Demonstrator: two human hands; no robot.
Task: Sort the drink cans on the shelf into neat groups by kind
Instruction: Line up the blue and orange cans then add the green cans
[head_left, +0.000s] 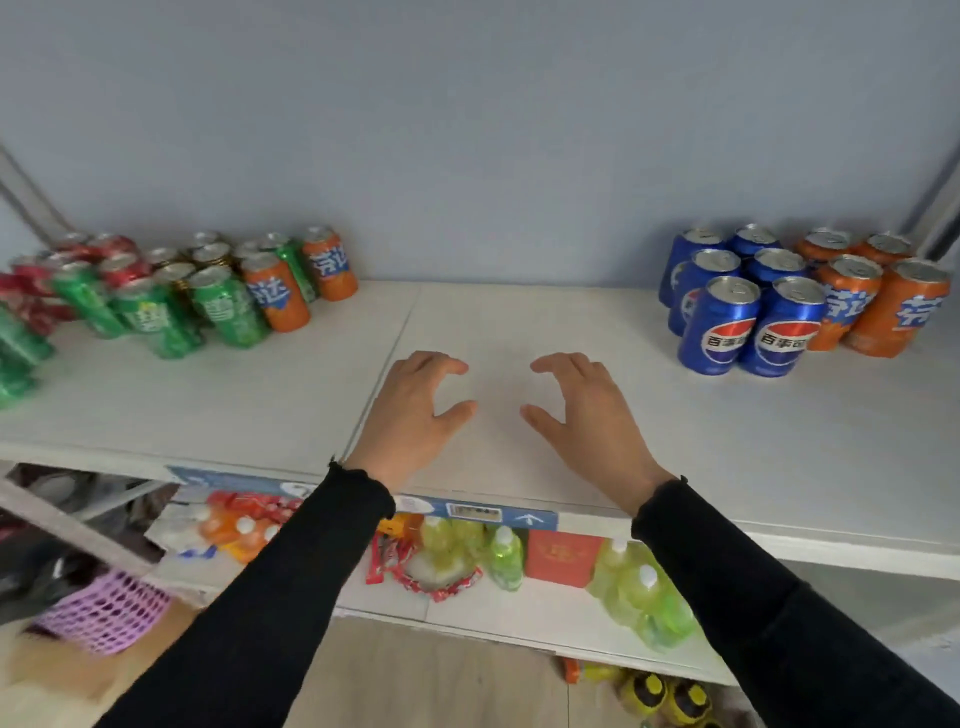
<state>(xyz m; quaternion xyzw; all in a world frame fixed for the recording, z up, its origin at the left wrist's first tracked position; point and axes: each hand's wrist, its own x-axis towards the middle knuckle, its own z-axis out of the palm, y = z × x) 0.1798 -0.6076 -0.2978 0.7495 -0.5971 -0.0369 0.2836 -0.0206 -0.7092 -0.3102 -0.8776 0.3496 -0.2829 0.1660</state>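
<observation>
Drink cans stand upright on shelf.

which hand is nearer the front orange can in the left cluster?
Left. The left hand hovers over the shelf mid-span, below and right of the front orange can. The right hand is further right, beyond the left hand.
</observation>
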